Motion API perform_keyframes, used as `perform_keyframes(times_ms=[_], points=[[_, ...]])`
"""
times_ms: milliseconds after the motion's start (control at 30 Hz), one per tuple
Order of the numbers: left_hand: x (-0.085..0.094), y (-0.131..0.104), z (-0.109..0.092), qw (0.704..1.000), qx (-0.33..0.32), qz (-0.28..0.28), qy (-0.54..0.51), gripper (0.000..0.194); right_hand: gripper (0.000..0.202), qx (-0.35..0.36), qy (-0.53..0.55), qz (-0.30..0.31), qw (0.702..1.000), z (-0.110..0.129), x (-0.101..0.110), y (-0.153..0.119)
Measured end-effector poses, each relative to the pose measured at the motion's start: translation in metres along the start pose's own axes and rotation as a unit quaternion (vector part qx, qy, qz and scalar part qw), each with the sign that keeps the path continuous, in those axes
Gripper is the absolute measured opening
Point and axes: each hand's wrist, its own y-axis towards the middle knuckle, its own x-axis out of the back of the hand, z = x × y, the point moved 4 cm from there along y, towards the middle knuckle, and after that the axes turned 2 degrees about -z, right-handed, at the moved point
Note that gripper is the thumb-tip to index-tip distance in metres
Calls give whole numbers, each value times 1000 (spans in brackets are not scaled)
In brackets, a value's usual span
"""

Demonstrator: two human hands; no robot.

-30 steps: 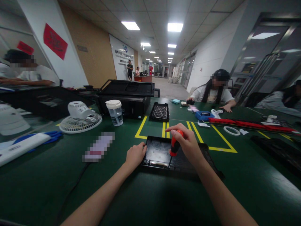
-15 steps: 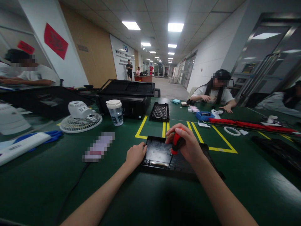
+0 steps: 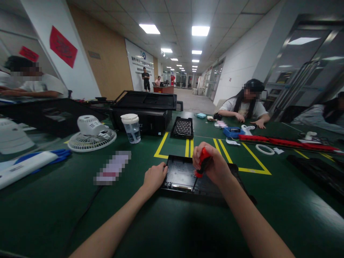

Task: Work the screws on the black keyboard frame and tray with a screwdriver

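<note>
In front of me a shallow black plastic casing (image 3: 178, 172) lies with its hollow side up on the green table. My left hand (image 3: 155, 176) grips the casing's left wall, thumb near the top corner. My right hand (image 3: 211, 163) is wrapped round the handle of a red and black screwdriver (image 3: 200, 172), held tilted above the casing. The screwdriver's dark shaft points down, its tip at the inner near edge beside a thin light strip (image 3: 182, 187). Any screw under the tip is too small to make out.
Beyond the casing stand a black tray with round cells (image 3: 183, 128), a lidded plastic cup (image 3: 131, 129) and a large black crate (image 3: 142, 111). A white fan (image 3: 92, 134) lies at left, near a blurred-out phone-like object (image 3: 114, 167). A co-worker (image 3: 248, 102) sits across at right.
My right hand has turned and its fingers have closed further round the screwdriver handle, which has rolled slightly. The tip stays at the same spot. My left hand and the casing have not moved.
</note>
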Motion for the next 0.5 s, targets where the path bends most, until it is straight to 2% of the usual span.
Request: perform_keyframes(times_ms=[133,500], points=[[0,0,0,1000,-8,-3,-2,38,30,-14,8,-6,1000,1,0,1],[-3,2,3,1000,-15,-14,-3,36,18,-28,63,30,997,4,-2,0]])
